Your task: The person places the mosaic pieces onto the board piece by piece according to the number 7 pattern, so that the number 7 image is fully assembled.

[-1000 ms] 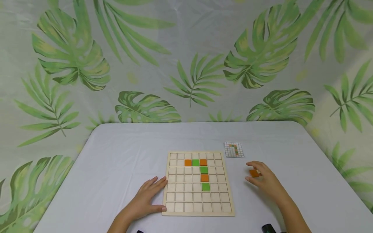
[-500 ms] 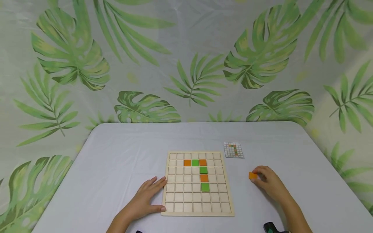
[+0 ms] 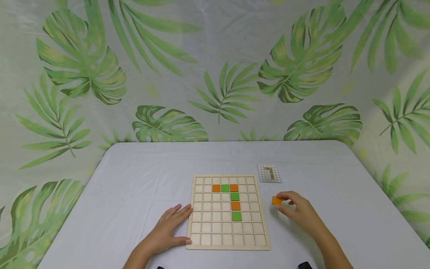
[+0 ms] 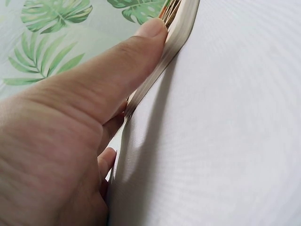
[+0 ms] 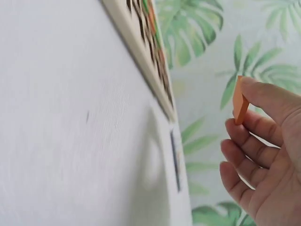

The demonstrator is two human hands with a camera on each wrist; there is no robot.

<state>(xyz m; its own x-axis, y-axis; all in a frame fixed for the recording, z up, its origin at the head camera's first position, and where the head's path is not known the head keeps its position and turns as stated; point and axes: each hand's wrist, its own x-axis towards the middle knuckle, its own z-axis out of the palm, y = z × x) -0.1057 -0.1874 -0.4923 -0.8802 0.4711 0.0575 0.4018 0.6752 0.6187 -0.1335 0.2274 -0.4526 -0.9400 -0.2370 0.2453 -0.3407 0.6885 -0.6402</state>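
Note:
A wooden grid board (image 3: pixel 228 247) lies on the white table with orange and green square tiles set in some cells. Three tiles run along its second row, and a column goes down from the right one, ending in a green tile (image 3: pixel 236 216). My left hand (image 3: pixel 166 229) rests at the board's left edge, fingers straight, thumb on the lower corner; the left wrist view shows the thumb (image 4: pixel 136 52) against the rim. Right of the board, my right hand (image 3: pixel 299 211) pinches an orange square tile (image 5: pixel 240 101) between thumb and fingers, held above the table.
A small printed card (image 3: pixel 270 173) with a coloured grid pattern lies beyond the board's upper right corner. Dark objects, one of them a black piece (image 3: pixel 305 265), poke in at the bottom edge. A leaf-print cloth (image 3: pixel 221 93) hangs behind the table.
My right hand has tightened from a loose hold to a pinch on the orange tile and moved left with it, closer to the board. My left hand has stayed in place.

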